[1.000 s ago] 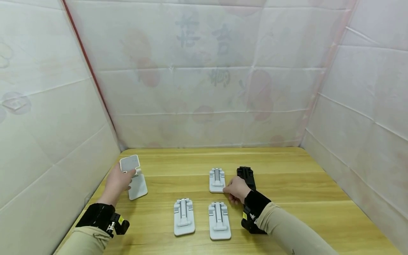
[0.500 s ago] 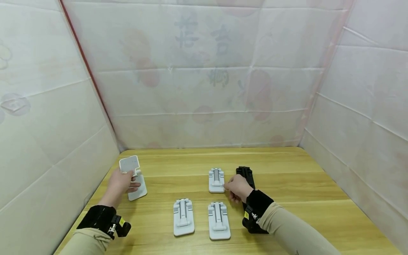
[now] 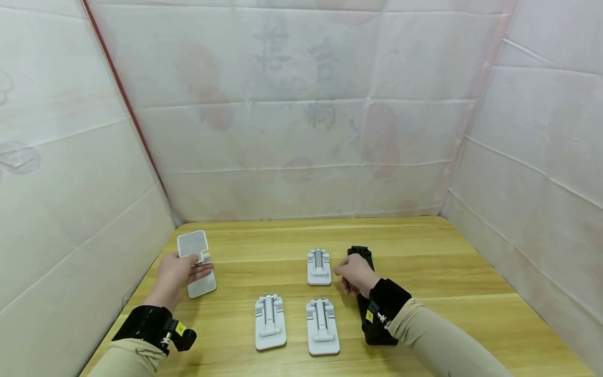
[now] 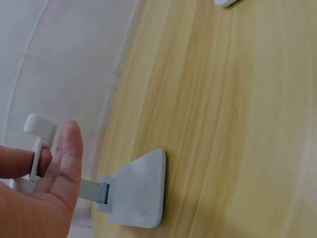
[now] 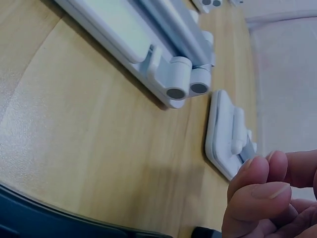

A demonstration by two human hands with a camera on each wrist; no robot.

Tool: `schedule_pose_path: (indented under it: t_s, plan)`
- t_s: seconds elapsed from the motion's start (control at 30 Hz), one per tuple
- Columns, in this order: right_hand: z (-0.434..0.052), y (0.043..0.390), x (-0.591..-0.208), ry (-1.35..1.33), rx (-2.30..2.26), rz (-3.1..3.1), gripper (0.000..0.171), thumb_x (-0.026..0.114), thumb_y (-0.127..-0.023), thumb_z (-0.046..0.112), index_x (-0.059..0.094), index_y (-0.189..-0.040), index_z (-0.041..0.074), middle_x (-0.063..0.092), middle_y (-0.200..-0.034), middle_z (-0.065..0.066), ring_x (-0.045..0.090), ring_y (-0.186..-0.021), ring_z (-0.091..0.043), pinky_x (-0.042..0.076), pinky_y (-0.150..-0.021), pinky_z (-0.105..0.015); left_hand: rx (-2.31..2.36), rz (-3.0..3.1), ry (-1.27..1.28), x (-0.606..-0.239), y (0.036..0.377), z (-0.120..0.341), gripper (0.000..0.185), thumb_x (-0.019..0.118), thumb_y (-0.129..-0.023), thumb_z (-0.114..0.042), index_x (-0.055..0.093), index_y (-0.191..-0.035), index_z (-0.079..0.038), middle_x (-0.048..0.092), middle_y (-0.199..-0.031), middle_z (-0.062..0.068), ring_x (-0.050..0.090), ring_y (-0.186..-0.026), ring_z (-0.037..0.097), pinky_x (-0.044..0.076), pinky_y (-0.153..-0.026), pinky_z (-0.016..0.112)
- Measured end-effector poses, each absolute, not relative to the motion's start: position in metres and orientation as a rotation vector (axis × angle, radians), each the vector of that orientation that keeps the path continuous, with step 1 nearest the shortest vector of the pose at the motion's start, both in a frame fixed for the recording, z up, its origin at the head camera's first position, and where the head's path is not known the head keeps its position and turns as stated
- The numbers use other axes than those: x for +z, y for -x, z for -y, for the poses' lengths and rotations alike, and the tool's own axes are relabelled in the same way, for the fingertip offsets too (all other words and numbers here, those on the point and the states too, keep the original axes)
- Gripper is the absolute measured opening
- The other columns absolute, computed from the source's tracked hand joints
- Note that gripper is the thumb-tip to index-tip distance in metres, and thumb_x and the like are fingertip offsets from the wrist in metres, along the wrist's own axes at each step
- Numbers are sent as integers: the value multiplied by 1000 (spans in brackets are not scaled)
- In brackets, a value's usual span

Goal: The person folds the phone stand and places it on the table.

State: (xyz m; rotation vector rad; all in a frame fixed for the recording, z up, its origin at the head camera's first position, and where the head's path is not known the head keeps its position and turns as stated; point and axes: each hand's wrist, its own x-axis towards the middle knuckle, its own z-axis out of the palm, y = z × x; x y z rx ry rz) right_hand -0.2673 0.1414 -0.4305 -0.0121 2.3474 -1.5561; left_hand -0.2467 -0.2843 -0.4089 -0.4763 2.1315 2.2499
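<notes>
Two black stands [image 3: 369, 293] partly hidden behind right hand [image 3: 354, 273].
</notes>
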Motion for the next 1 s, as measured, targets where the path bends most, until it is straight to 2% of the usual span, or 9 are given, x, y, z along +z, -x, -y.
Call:
schedule_pose_path:
  t_s: [0.23, 0.4, 0.67, 1.0]
  plan:
    - [-143, 268, -424, 71, -1587, -2343, 24, 53, -105, 10, 60, -116, -10, 51, -62, -10, 39, -52, -20, 28, -49, -34, 2235, -2189, 375, -407, 246, 264, 54, 40, -108, -7, 19, -153, 14, 64, -114, 25, 75, -88, 21, 64, -87, 34]
    - [-144, 270, -422, 82, -1593, -2343, 24, 54, -105, 11, 60, -116, -10, 51, -62, -10, 40, -52, -20, 30, -49, -34, 2209, -2225, 314, -399, 249, 248, 51, 40, -107, -6, 24, -150, 15, 66, -111, 25, 75, -88, 21, 65, -85, 33]
    - [-138, 272, -412, 81, -1632, -2354, 20, 55, -106, 14, 63, -115, -1, 51, -64, -10, 43, -56, -21, 33, -50, -33, 2192, -2217, 241, -388, 252, 215, 47, 43, -105, -4, 31, -147, 14, 64, -118, 30, 75, -85, 21, 65, -82, 33]
    - [-127, 273, -396, 189, -1687, -2286, 29, 56, -107, 21, 59, -126, 0, 51, -69, -10, 46, -60, -22, 38, -55, -36, 2192, -2177, 126, -383, 253, 166, 41, 48, -105, -3, 38, -143, 11, 63, -121, 34, 75, -87, 27, 66, -78, 35]
